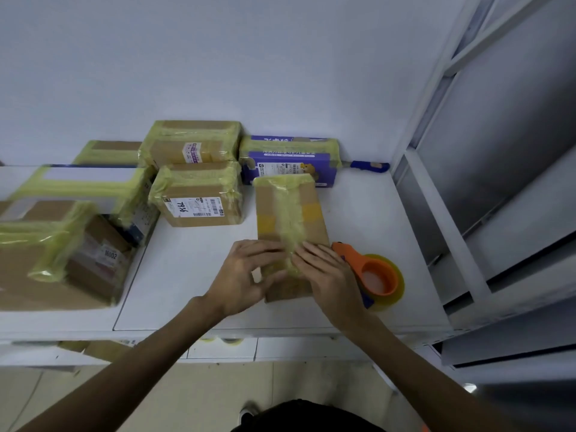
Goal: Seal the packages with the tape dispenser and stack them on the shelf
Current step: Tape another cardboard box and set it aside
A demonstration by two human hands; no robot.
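Note:
A long brown cardboard package (291, 213) lies on the white table (193, 275), a strip of yellowish tape running down its top. My left hand (246, 275) rests on its near left end, fingers laid over the tape, thumb against the near side. My right hand (324, 275) presses flat on the tape at the near right end. An orange tape dispenser (371, 274) with a yellowish roll lies on the table just right of my right hand; neither hand holds it.
Several taped boxes crowd the table's left and back: a large brown one (56, 260), one marked 796 (198, 194), a purple one (290, 162). A blue-handled knife (369, 166) lies by the wall. A grey metal shelf (486, 182) stands at the right.

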